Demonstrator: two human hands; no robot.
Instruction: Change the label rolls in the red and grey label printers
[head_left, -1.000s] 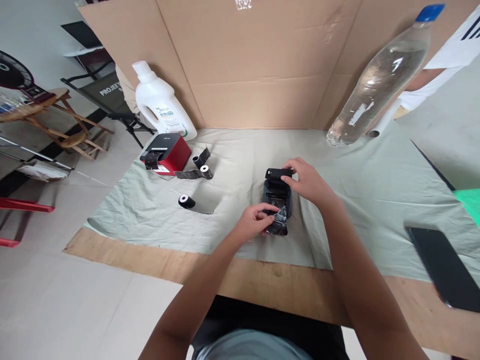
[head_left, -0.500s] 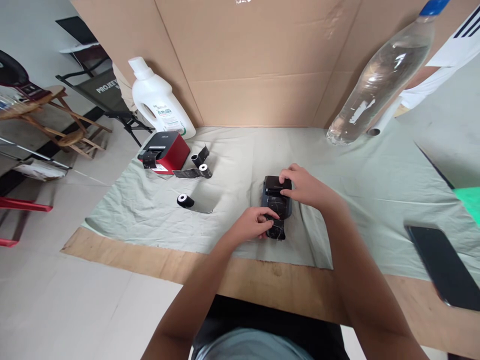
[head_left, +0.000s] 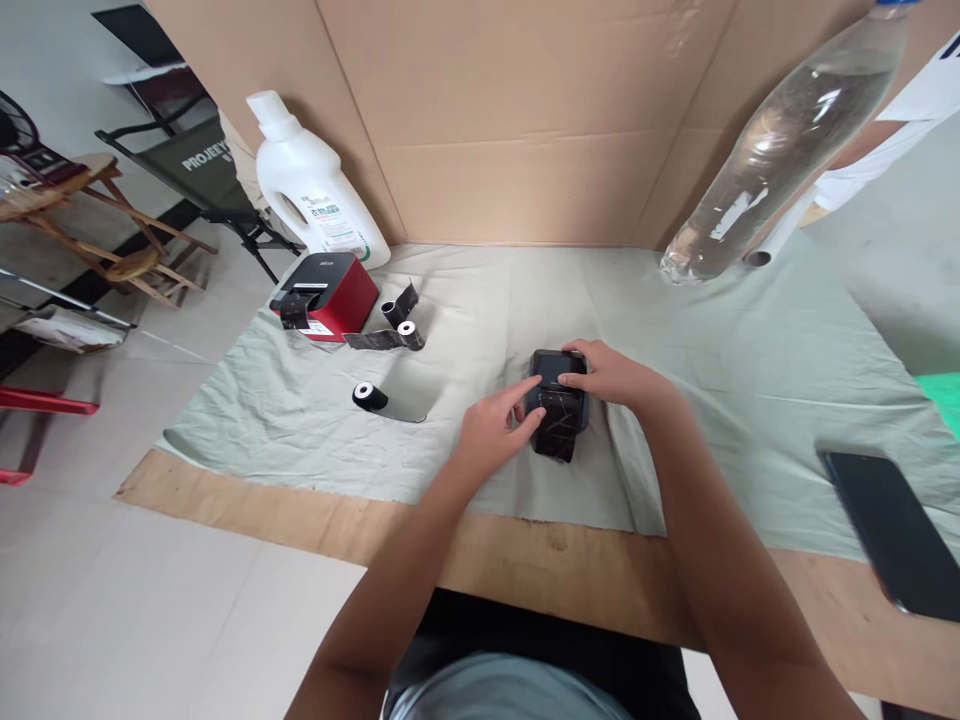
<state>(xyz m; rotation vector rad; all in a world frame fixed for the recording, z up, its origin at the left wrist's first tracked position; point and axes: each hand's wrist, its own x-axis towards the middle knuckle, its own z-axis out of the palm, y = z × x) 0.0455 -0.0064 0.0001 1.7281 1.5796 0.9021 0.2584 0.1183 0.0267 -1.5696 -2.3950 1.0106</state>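
Compared with one second ago, the lid of the small black handheld label printer [head_left: 558,400] is now being seen closed, and the dark shiny strip is being released by the left hand [head_left: 491,432], whose fingers are now being laid against the printer's left side.

Nearest, the printer is being held on the wrinkled pale green cloth [head_left: 697,370], just beyond the bare wooden table edge [head_left: 525,560]. Its long axis is being pointed away from the person, with the dark glossy paper strip [head_left: 555,440] hanging out at the near end. The right hand [head_left: 611,378] is being rested on the far lid, fingers pressed together flat; the left index finger is being stretched out. Both hands are touching it, one at each side.

Farther left, a small black paper roll [head_left: 369,396], a red box-shaped printer [head_left: 330,295] and a white plastic detergent jug [head_left: 311,195] are being seen.
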